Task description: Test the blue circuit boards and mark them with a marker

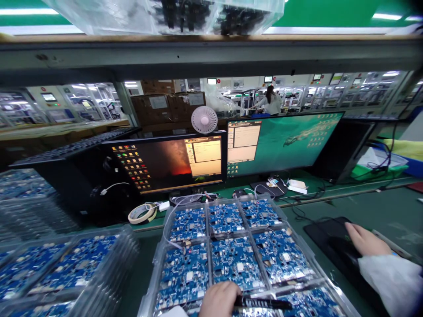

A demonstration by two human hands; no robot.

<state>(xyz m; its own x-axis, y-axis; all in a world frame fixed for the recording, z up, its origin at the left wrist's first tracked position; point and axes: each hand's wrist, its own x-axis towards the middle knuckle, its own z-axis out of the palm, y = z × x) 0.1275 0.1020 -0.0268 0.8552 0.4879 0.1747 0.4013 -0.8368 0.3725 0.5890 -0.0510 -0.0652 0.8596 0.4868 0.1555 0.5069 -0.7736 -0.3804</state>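
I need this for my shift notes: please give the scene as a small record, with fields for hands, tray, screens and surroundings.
Left hand: holds black pen over tray
Right hand: at mouse; contact unclear
Tray: blue boards in compartments; white cable reaches one
Screens: left screen and right screen, both lit
Above left screen: fan
Left of tray: stacked trays, tape roll

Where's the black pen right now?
In the head view, the black pen is at the bottom, right of centre, held in the left hand above the near part of the clear tray of blue circuit boards.
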